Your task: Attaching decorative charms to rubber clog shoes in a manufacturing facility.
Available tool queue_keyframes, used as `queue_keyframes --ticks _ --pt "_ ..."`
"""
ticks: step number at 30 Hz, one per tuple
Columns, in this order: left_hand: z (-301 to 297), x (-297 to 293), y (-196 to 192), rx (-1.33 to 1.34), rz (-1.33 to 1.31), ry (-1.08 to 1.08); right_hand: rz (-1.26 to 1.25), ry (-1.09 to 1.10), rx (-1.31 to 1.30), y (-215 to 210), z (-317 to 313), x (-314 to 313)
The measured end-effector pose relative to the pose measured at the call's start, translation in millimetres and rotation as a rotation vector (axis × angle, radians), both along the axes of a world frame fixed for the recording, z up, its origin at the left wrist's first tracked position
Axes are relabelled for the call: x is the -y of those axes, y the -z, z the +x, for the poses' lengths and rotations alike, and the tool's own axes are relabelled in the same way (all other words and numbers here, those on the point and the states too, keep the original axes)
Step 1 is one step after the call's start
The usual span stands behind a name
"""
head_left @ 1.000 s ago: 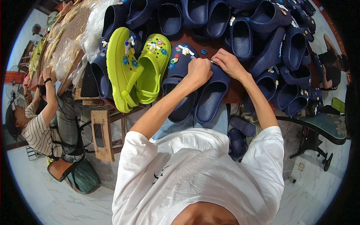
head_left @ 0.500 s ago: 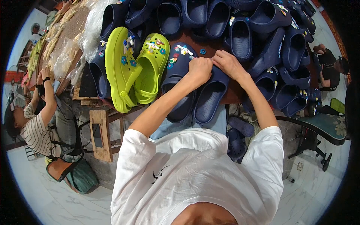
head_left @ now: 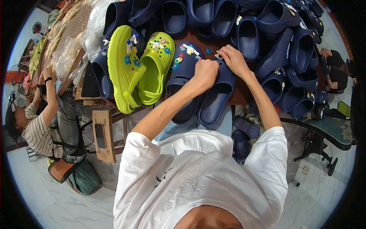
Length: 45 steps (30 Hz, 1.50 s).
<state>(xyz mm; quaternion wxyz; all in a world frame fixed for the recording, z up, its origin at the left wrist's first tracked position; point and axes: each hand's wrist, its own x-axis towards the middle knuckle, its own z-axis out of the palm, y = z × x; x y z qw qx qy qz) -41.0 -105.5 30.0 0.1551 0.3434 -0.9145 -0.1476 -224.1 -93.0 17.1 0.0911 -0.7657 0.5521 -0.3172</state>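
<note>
My left hand (head_left: 207,71) is closed in a fist against the inner side of the right navy clog (head_left: 215,100); its fingertips are hidden. Between the thumb and fingers of my right hand (head_left: 234,60) is a small pale shoe charm (head_left: 218,56), above that clog's toe. To the left lies the matching navy clog (head_left: 185,63), its upper dotted with a white figure and small colored charms. A loose blue flower charm (head_left: 208,50) lies on the brown tabletop just beyond the toes. Further left are two lime-green clogs (head_left: 157,68) with similar charms, one tipped on its side.
Many navy clogs (head_left: 247,38) crowd the table's far side and right. Clear plastic bags (head_left: 95,32) lie at the upper left. A wooden stool (head_left: 103,135) stands below the table. Co-workers (head_left: 42,129) sit at left and right, near a green-seated chair (head_left: 329,129).
My right hand has drawn a little up and away from my left, showing the pale charm in its pinch. My left hand stays closed at the clog. The whole view has shifted slightly.
</note>
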Motion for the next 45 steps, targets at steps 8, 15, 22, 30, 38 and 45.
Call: queue_keyframes --ticks 8,15,22,30,38,45 --pt "6 7 -6 -0.036 0.167 -0.009 -0.042 0.183 0.026 -1 15 1" --pt "14 7 -8 -0.04 0.127 0.008 0.129 0.153 0.133 -28 20 -23" --pt "37 -25 -39 -0.048 0.021 0.079 0.368 -0.141 -0.144 -37 16 -25" --pt "35 -56 -24 -0.118 -0.062 0.137 0.27 -0.34 -0.056 -11 16 -16" --pt "27 -55 -13 -0.034 -0.116 0.053 0.225 -0.287 -0.1 -3 26 -1" --pt "11 -54 -9 0.09 -0.149 0.007 0.271 -0.25 -0.179 -2 24 2"
